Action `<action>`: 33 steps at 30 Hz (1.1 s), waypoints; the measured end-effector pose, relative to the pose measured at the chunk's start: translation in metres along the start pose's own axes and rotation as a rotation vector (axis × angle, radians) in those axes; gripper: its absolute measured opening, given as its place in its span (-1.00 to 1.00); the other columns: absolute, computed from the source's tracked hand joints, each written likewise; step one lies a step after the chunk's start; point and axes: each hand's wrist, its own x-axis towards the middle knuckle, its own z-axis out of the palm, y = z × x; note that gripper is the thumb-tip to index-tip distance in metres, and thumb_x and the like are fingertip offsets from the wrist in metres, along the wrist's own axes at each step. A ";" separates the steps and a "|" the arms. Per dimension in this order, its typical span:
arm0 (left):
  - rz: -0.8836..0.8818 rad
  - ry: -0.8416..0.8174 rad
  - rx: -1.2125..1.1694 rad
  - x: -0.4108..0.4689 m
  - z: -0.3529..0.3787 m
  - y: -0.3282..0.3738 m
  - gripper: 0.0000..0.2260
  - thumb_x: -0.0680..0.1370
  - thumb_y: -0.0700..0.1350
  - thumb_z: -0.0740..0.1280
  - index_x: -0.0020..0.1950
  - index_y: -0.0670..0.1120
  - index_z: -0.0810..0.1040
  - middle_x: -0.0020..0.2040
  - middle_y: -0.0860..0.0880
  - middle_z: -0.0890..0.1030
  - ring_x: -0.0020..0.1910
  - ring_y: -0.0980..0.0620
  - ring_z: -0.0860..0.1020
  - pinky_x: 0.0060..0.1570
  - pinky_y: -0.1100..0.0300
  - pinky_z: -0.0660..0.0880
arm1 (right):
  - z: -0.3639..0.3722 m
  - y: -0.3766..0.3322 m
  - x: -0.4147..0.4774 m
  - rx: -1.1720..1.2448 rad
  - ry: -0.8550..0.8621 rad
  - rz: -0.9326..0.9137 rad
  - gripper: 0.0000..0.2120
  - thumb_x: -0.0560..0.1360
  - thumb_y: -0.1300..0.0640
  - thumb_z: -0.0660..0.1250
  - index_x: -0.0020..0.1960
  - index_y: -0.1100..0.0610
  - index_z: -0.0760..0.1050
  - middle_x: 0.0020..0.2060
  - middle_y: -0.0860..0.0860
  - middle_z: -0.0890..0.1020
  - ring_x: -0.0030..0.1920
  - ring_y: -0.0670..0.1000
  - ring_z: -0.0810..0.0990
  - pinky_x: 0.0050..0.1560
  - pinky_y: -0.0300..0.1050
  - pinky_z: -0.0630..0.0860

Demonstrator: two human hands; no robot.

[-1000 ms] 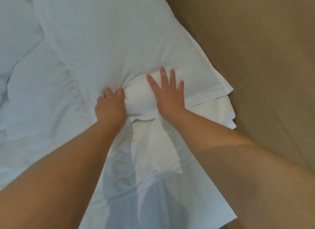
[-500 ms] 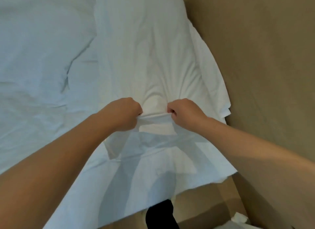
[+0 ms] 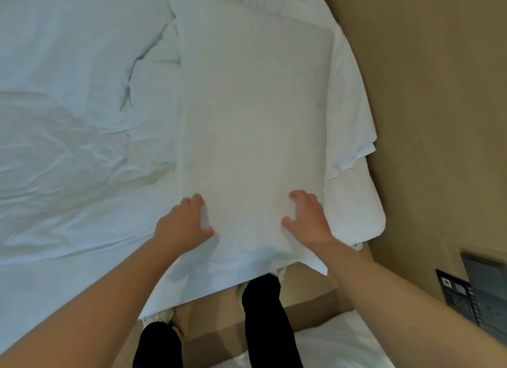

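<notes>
While lying loosely spread, the left hand [image 3: 183, 225] and right hand [image 3: 308, 219] are pressing the near end of the pillow [image 3: 255, 107]. The bed sheet [image 3: 68, 153] is lying underneath.

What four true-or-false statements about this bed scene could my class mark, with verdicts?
1. Both the left hand and the right hand touch the white pillow. True.
2. The pillow lies on the floor. False: it lies on the bed, beside a crumpled white sheet.
3. The person's legs, seen below the pillow's near edge, are clad in black. True.
4. The wall to the right of the bed is bright blue. False: it is a plain tan colour.
</notes>
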 end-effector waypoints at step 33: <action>0.203 0.032 -0.565 -0.279 -0.036 -0.137 -0.59 0.62 0.11 0.21 0.25 -0.19 0.55 0.06 -0.10 0.61 0.08 -0.11 0.55 0.14 0.06 0.44 | 0.088 -0.121 -0.414 1.243 0.645 0.626 -0.70 0.46 -0.06 0.46 0.07 0.10 0.56 -0.05 0.02 0.67 -0.04 0.03 0.65 0.08 0.00 0.59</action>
